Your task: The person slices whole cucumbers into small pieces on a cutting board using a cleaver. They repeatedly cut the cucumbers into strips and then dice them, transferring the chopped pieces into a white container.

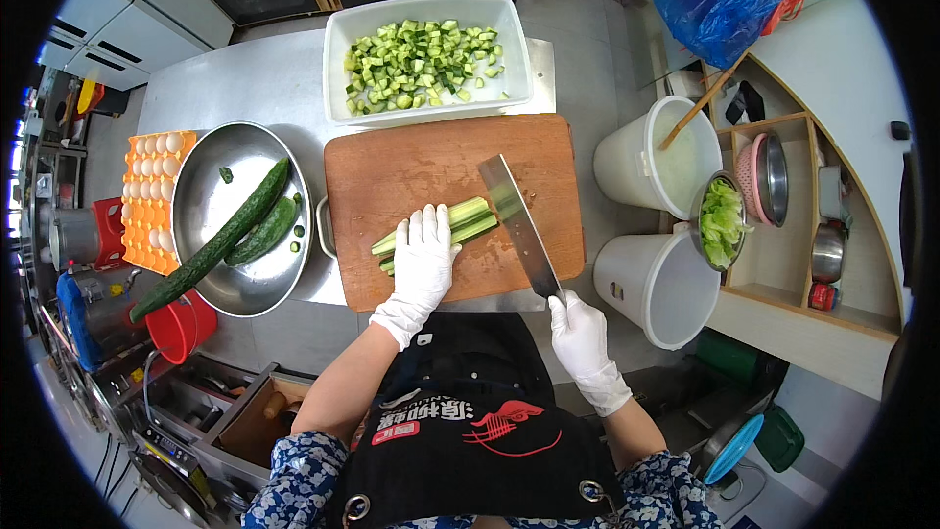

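Observation:
My left hand (pixel 424 264), in a white glove, lies flat with its palm on several lengthwise-cut cucumber strips (pixel 470 219) on a brown wooden cutting board (pixel 411 162). My right hand (pixel 580 334), gloved too, grips the handle of a cleaver (pixel 521 231). The blade lies over the board just right of the strips' ends. Beyond the board, a white plastic tub (pixel 428 115) holds diced cucumber (pixel 422 59). To the left, whole cucumbers (pixel 228 235) and small cut ends rest in a wide steel bowl (pixel 213 154); one long cucumber sticks out over its rim.
An orange tray of eggs (pixel 139 228) sits left of the bowl on the steel table (pixel 228 81). Right of the table stand two white buckets (pixel 624 154), (pixel 624 279), one holding a wooden stick. A bowl of lettuce (pixel 722 224) and a shelf (pixel 771 279) are beyond.

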`<state>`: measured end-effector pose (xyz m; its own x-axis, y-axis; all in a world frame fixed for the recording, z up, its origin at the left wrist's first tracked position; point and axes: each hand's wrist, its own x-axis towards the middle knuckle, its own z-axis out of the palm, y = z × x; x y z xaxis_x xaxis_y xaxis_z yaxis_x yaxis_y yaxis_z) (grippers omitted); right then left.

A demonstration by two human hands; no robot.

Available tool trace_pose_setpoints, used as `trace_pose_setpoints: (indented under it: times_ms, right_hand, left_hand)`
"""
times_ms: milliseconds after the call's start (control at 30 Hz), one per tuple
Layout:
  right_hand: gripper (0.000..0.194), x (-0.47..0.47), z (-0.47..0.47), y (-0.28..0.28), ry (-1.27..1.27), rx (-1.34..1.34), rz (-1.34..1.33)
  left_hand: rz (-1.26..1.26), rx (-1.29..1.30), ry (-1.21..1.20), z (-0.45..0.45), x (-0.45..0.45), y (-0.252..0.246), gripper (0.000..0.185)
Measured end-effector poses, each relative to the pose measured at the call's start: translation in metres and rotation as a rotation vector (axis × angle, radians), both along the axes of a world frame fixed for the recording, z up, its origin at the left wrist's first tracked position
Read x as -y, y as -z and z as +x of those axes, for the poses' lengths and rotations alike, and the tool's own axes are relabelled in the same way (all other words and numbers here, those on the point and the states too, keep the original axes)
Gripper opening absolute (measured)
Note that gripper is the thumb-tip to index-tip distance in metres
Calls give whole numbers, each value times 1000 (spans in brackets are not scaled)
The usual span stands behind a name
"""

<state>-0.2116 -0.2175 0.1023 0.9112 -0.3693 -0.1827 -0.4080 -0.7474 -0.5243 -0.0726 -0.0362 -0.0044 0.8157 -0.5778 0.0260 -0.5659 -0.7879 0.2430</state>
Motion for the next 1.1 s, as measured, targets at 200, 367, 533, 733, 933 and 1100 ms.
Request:
trace_pose_setpoints:
  times_ms: [200,367,533,733,933,1100]
  right_hand:
    - [20,-10,4,-1,-36,-10,-24]
    - [19,-18,7,5,-82,-214,-136]
    - [28,-26,16,27,-79,-300,-208]
    - [27,-15,11,26,-51,-115,-184]
    - [23,-22,1,2,-58,-43,-138]
    - [23,-27,4,0,-87,-108,-161]
  left_hand:
    - [-14,-5,1,0,0,1,69]
    - [-29,-4,6,0,0,3,69]
    - [-26,-7,7,-1,1,4,70]
    - [-38,4,9,0,1,2,70]
    - [-35,27,16,0,0,3,70]
    - [-34,20,16,1,0,3,70]
